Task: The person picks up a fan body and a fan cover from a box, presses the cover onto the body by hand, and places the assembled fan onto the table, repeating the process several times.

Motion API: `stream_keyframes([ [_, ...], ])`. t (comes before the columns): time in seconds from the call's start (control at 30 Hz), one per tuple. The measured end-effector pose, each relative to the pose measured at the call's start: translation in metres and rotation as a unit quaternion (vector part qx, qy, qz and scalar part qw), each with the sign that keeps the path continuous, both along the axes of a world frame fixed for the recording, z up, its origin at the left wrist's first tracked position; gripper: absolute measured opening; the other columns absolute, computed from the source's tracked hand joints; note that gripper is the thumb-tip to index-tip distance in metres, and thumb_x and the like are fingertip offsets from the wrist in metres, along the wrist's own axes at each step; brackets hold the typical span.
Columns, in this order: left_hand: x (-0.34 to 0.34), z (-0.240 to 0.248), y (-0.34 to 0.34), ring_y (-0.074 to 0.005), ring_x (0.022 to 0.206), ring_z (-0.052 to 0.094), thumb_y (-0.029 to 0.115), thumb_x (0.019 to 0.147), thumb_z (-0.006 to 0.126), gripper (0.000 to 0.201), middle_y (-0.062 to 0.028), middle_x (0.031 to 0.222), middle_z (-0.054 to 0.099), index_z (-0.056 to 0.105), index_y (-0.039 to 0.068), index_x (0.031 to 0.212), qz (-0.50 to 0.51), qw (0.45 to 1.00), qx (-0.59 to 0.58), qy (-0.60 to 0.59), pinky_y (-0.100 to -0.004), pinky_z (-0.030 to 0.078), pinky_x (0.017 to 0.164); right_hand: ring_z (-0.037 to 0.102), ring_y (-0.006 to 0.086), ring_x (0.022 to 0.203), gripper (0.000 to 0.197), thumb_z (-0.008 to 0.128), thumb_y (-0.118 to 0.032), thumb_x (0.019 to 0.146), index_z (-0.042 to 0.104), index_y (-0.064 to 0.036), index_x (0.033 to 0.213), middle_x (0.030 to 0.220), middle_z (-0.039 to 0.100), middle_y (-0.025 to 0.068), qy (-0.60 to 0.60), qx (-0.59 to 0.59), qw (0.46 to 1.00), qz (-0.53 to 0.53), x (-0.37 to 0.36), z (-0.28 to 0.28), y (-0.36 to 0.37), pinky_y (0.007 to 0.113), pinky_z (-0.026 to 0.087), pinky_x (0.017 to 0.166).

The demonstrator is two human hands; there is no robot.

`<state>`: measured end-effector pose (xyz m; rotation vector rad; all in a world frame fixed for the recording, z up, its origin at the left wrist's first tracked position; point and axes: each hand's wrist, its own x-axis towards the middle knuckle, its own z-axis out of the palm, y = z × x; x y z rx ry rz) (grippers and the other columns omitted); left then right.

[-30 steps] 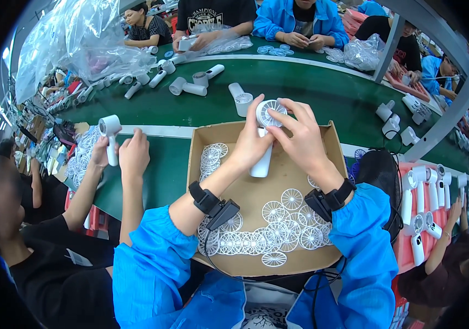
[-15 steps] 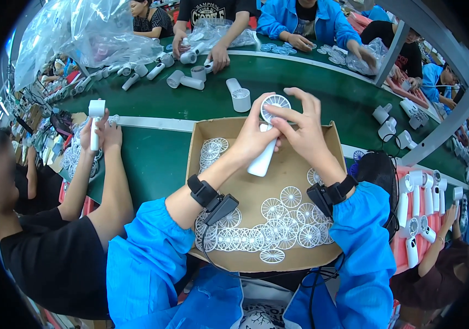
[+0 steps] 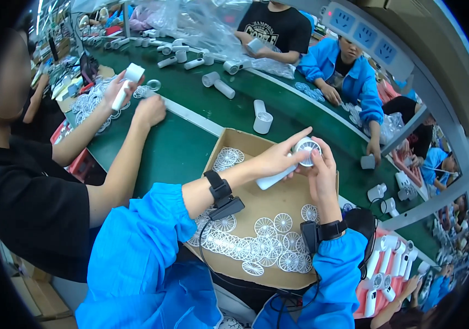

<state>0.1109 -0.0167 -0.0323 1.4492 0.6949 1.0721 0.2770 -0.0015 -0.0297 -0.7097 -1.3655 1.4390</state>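
Fingers point(image 3: 298, 136) of the left hand point(image 3: 276, 158) and the right hand point(image 3: 322, 172) grip a white plastic handheld fan point(image 3: 307, 146) with a round, spoked head and a smooth handle. The left index finger stretches out past the head, both thumbs rest on its front, and the right fingers curl round its right side. The fan is above the far right part of a shallow brown cardboard box point(image 3: 248, 200), its handle sloping down to the left. Overlapping white spoked plastic discs point(image 3: 266, 247) lie in the box, mostly toward its near side. Just beyond, on a long green surface point(image 3: 295, 112), stands a white cylindrical fan body point(image 3: 263, 123). To the left, a co-worker in a black shirt point(image 3: 32, 208) holds another white fan point(image 3: 127, 85).
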Motion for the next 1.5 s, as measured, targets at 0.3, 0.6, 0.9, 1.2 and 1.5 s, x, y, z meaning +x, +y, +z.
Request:
stream_keyframes([
  [0.3,-0.009,-0.043,0.045,-0.0179,0.105,0.05,0.034,0.092,0.056,0.051,-0.0095,0.115,0.05,0.035,0.011,0.132,0.194,0.928,-0.115,-0.297,-0.0376,0.044,0.088,0.06,0.0202,0.1,0.038,0.049,-0.026,0.097,0.046,-0.0068,0.129,0.112,0.058,0.0125,-0.102,-0.083,0.99,-0.043,0.006,-0.012,0.007,0.033,0.051,0.085],
  [0.6,-0.014,-0.058,0.041,-0.0327,0.115,0.049,0.023,0.083,0.059,0.063,-0.0203,0.123,0.054,0.035,0.003,0.138,0.154,0.864,0.245,0.412,-0.041,0.038,0.098,0.062,0.0223,0.095,0.035,0.051,-0.022,0.092,0.054,-0.0022,0.12,0.109,0.061,0.0125,-0.207,-0.034,0.943,-0.259,0.157,0.048,0.065,0.031,0.052,0.08],
  [0.9,-0.002,-0.049,0.032,-0.0352,0.107,0.053,0.019,0.08,0.059,0.056,-0.018,0.109,0.06,0.044,0.0,0.13,0.177,0.887,0.227,0.361,-0.044,0.041,0.094,0.05,0.0445,0.115,0.095,0.068,-0.009,0.069,0.015,-0.0162,0.147,0.14,0.033,0.0298,-0.791,-0.135,0.537,-0.263,0.41,-0.032,0.084,0.047,0.044,0.096],
  [1.2,0.019,-0.04,0.035,-0.0345,0.107,0.051,0.017,0.081,0.057,0.049,-0.0175,0.103,0.06,0.049,0.002,0.126,0.179,0.893,0.251,0.329,-0.0448,0.038,0.095,0.06,0.0292,0.075,0.054,0.068,-0.004,0.065,0.045,-0.0068,0.114,0.088,0.058,0.0142,-0.445,-0.191,0.822,-0.298,0.522,-0.1,0.133,0.041,0.051,0.064],
  [1.5,0.022,-0.022,0.026,-0.0352,0.11,0.051,0.024,0.08,0.062,0.048,-0.017,0.104,0.06,0.053,0.006,0.124,0.089,0.972,0.163,0.142,-0.044,0.038,0.096,0.048,0.0121,0.047,0.053,0.064,-0.02,0.082,0.041,-0.0063,0.127,0.092,0.059,0.0107,-0.588,0.355,0.649,-0.327,0.29,0.063,0.105,0.025,0.037,0.041],
])
